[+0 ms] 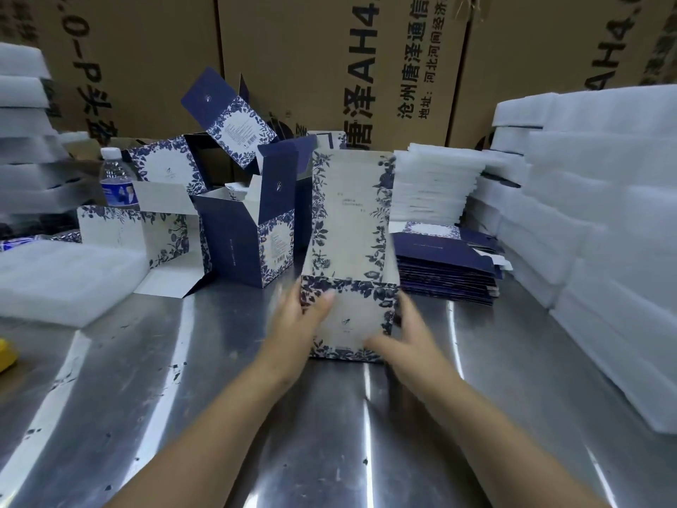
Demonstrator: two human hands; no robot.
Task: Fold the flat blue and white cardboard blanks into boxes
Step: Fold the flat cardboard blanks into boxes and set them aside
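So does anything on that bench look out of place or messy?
Mostly the folded boxes at back left: they sit jumbled at odd angles, one tipped on top. A water bottle stands among them.

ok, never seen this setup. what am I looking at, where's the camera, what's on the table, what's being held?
No robot here: a person's two bare hands, filmed by one camera worn on the head, looking forward and down. The left hand and right hand press on either side of a blue and white box standing on a steel table. Both hands are blurred. Finished boxes and a water bottle sit to the left, a stack of flat blanks to the right, with white foam sheets around.
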